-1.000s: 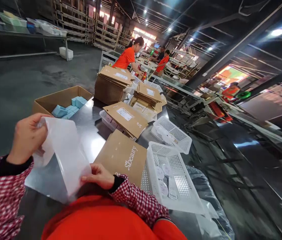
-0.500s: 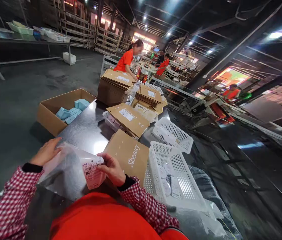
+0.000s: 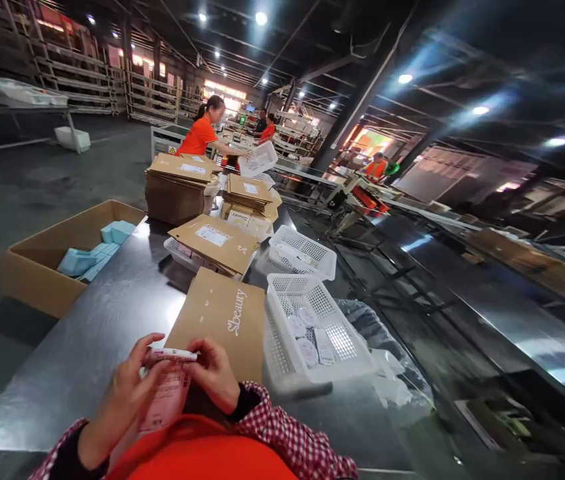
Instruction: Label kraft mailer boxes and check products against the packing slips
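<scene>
Close to my body, both hands hold a translucent plastic bag with a printed barcode label (image 3: 166, 398), pinkish where it hangs down. My left hand (image 3: 129, 387) is closed on the left end of its upper edge, which looks folded or rolled over. My right hand (image 3: 217, 375) pinches the right end of that edge between thumb and fingers. What the bag contains, if anything, I cannot make out. Just beyond the hands, a flat brown cardboard piece (image 3: 222, 317) printed "beauty" lies on the metal table (image 3: 77, 373).
A white perforated basket (image 3: 289, 287) with round items and a label card stands at right, another basket (image 3: 329, 267) behind. Cardboard stacks (image 3: 177, 197) rise farther back. A carton (image 3: 37, 280) with blue boxes (image 3: 77, 262) sits left. A co-worker (image 3: 199, 137) holds a basket.
My left hand has moved right and inward, from the bag's stretched-out end to the label end beside my right hand. The view has swung right. The co-worker's basket is now raised.
</scene>
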A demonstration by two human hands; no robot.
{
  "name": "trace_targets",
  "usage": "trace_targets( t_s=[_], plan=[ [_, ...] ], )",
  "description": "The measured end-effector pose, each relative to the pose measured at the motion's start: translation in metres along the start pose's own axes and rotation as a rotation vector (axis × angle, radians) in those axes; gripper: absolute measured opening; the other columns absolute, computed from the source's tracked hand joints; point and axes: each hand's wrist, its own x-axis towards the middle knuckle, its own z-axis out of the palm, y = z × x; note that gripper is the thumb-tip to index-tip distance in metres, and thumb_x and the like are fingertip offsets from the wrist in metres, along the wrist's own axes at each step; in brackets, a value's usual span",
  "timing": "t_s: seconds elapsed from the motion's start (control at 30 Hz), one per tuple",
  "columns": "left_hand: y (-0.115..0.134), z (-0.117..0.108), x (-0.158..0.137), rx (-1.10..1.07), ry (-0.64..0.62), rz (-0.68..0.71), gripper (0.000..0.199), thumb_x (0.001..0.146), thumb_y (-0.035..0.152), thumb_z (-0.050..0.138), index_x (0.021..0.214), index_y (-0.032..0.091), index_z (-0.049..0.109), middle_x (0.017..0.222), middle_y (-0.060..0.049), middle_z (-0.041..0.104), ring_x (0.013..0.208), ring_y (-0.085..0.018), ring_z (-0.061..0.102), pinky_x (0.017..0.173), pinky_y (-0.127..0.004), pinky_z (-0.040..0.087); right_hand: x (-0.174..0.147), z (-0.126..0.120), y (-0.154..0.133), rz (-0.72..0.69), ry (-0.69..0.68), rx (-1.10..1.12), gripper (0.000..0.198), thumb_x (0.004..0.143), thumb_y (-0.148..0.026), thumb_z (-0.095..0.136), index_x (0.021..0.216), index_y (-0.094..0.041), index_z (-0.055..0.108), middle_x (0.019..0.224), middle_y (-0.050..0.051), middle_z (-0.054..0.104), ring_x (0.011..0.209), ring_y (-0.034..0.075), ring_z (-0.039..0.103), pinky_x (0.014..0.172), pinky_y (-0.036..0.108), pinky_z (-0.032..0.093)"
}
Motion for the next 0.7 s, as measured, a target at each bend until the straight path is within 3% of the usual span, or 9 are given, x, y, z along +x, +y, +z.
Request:
trace_targets(
  t_s=[0.1,0.23,0.37,0.53,0.6,0.7],
  plan=[
    [-0.005,0.008,0.004,0.047,-0.055,-0.006,0.046,0.083,0.055,0.055,0.119,0.026,0.048,0.078,-0.001,0.073,0.069,-0.024,0.070,0.064,-0.034,0.056,-0.002,-0.006,0.005,0.035,0.069,0.043,0.036,0.065,-0.042,0.081,0.085,-0.020,0.060,0.078,-0.002,0.057,0.070,0.013,0.052,0.064,0.025,0.043],
    [-0.017,0.019,0.008,0.004,-0.180,0.011,0.046,0.088,0.049,0.050,0.128,0.027,0.041,0.094,-0.004,0.075,0.090,-0.024,0.071,0.081,-0.036,0.056,-0.001,-0.015,0.003,0.154,0.015,0.155,0.046,0.063,-0.045,0.083,0.097,-0.021,0.063,0.082,-0.001,0.063,0.074,0.015,0.058,0.071,0.028,0.047],
    [-0.017,0.025,0.011,-0.047,-0.237,-0.009,0.048,0.090,0.050,0.050,0.130,0.026,0.038,0.102,-0.005,0.074,0.098,-0.023,0.069,0.087,-0.036,0.053,-0.002,-0.016,0.006,0.107,0.093,-0.022,0.036,0.068,-0.050,0.078,0.082,-0.018,0.071,0.075,0.001,0.067,0.070,0.016,0.059,0.070,0.030,0.047],
    [-0.016,0.025,0.017,0.053,-0.160,-0.096,0.061,0.085,0.061,0.051,0.127,0.017,0.045,0.083,-0.004,0.073,0.071,-0.024,0.069,0.065,-0.033,0.053,0.004,-0.016,0.020,0.000,0.229,-0.087,0.031,0.074,-0.049,0.072,0.078,-0.019,0.073,0.074,0.002,0.069,0.069,0.016,0.060,0.069,0.030,0.051],
    [-0.027,0.020,0.018,0.122,-0.217,-0.048,0.051,0.089,0.061,0.045,0.113,0.018,0.058,0.076,-0.002,0.071,0.065,-0.021,0.065,0.059,-0.030,0.050,0.020,-0.036,0.018,-0.013,0.276,-0.107,0.033,0.078,-0.052,0.066,0.078,-0.018,0.069,0.068,0.001,0.064,0.062,0.015,0.058,0.061,0.029,0.050],
    [-0.050,0.008,0.016,0.253,-0.314,0.079,0.046,0.095,0.054,0.039,0.081,0.021,0.068,0.068,-0.001,0.068,0.062,-0.019,0.063,0.058,-0.026,0.049,0.058,-0.090,0.005,-0.021,0.489,-0.263,0.038,0.084,-0.055,0.052,0.088,-0.018,0.062,0.071,0.002,0.061,0.059,0.016,0.056,0.054,0.029,0.049]
  ],
)
